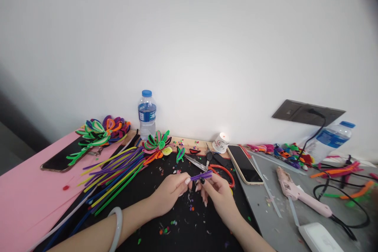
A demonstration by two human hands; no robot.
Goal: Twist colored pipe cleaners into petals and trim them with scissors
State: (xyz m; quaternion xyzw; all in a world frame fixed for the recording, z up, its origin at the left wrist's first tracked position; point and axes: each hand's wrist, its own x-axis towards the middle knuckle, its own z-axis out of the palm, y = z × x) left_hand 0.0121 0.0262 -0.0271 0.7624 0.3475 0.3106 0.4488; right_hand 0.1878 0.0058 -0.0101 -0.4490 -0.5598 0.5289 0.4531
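Observation:
Purple pipe cleaners, in a short bundle, are stretched between both hands above the black mat. My left hand pinches their left end between thumb and finger. At the right end, my right hand grips them with its fingertips. Just beyond the hands lie scissors with orange-red handles, blades slightly apart. To the left rests a loose sheaf of long pipe cleaners in yellow, purple, blue and green. A pipe-cleaner flower with green, pink and black loops sits behind it.
A water bottle and a paper cup stand by the wall. A phone lies right of the scissors. Farther right are a pink glue gun, its black cord, and another bottle. More pipe-cleaner flowers cover a dark phone at left.

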